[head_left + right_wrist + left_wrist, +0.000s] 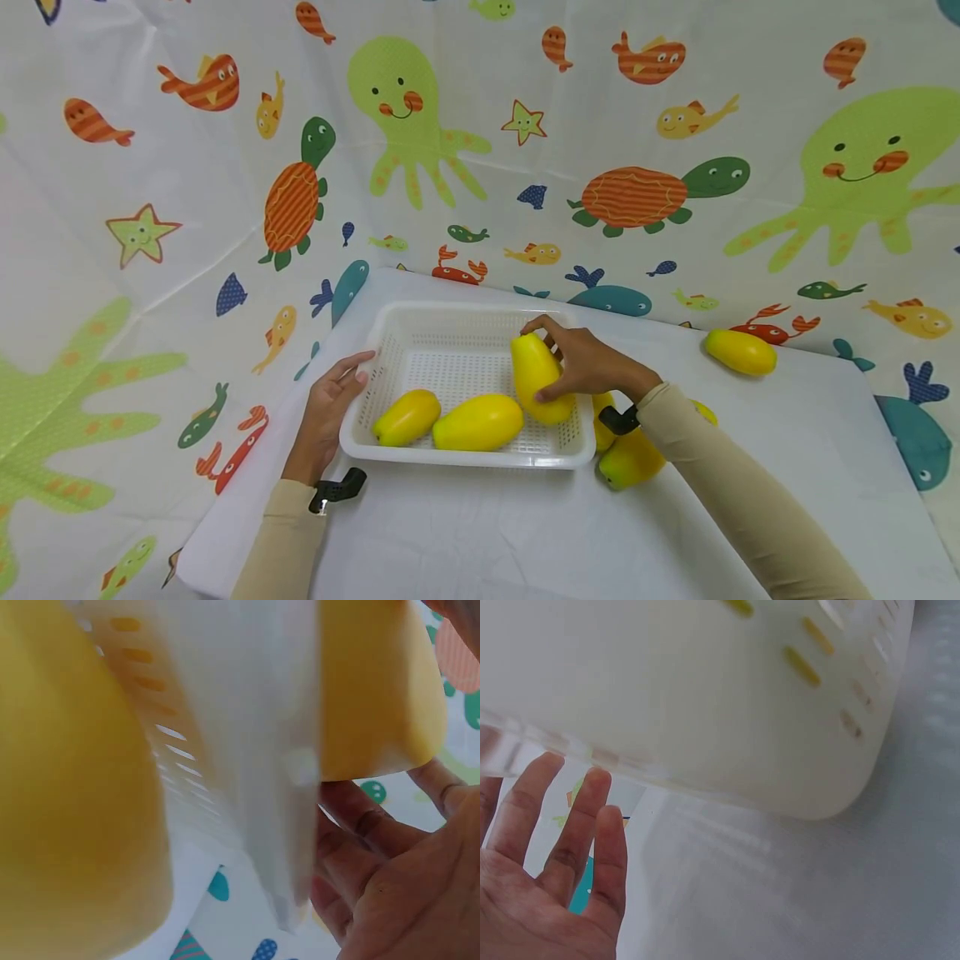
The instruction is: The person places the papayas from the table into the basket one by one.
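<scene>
A white plastic basket (pixel 468 458) with slotted walls stands on the table. Inside, along its front, lie two yellow papayas, a left one (pixel 407 417) and a middle one (pixel 478 422). My right hand (pixel 588 362) grips a third papaya (pixel 536 379) at the basket's right end, thumb on the near side and fingers over the far side; it stands tilted up, overlapping the right wall. In the right wrist view, the basket wall partly covers this held papaya (pixel 379 690). At the basket's left side, my left hand (pixel 330 408) touches the rim with its fingers extended (pixel 577 825).
Right of the basket, several more papayas lie on the white tablecloth, one with a green end (pixel 630 460), partly under my right forearm. Another papaya (pixel 740 352) lies at the table's back right. A curtain (pixel 465 242) printed with sea animals hangs behind the table.
</scene>
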Action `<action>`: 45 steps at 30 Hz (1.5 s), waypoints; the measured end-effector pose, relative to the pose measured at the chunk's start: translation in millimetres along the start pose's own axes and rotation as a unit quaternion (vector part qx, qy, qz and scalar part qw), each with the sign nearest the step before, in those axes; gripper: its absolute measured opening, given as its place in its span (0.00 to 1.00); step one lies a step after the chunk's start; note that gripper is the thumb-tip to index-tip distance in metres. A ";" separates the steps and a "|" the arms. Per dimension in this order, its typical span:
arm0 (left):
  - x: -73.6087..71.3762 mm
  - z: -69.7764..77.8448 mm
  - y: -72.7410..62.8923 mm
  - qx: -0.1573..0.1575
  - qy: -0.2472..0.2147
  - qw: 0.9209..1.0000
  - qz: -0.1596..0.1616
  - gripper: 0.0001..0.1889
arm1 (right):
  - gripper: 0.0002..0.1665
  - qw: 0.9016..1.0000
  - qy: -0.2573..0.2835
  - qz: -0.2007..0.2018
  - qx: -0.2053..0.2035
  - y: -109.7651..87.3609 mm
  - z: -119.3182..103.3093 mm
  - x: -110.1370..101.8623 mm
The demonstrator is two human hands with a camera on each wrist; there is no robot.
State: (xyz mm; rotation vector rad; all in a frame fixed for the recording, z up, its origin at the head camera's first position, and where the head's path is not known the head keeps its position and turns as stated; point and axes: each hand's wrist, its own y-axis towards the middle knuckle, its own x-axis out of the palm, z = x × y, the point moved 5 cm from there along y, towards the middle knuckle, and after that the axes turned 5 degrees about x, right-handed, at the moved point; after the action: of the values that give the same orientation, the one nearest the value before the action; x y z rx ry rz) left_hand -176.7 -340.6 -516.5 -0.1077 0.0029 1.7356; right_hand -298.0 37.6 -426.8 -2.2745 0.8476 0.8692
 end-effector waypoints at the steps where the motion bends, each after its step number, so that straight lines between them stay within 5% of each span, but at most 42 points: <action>1: 0.0 -0.2 0.3 -0.001 0.001 1.000 0.001 0.33 | 0.58 1.000 0.000 -0.002 0.000 -0.4 0.2 0.9; 10: 0.5 2.1 0.7 -0.003 -0.002 1.000 0.000 0.33 | 0.56 0.998 -0.052 -0.013 -0.020 1.0 3.8 7.2; 19: 0.7 0.7 0.3 -0.003 -0.008 1.000 0.000 0.33 | 0.55 0.994 -0.083 -0.060 0.041 -1.3 5.3 11.2; 26: 0.9 1.4 -0.6 0.000 -0.005 1.000 -0.001 0.32 | 0.58 0.992 -0.117 -0.043 0.012 3.0 3.2 10.0; 45: 1.8 3.6 -1.0 0.000 -0.006 1.000 0.004 0.33 | 0.51 0.994 -0.084 -0.055 0.036 0.5 7.0 6.5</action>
State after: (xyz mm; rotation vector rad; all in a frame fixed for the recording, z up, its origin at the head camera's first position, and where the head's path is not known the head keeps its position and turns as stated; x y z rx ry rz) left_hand -176.2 -338.5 -513.0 -0.0976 -0.0063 1.7442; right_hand -297.1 39.7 -436.1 -2.1307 0.6613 0.9492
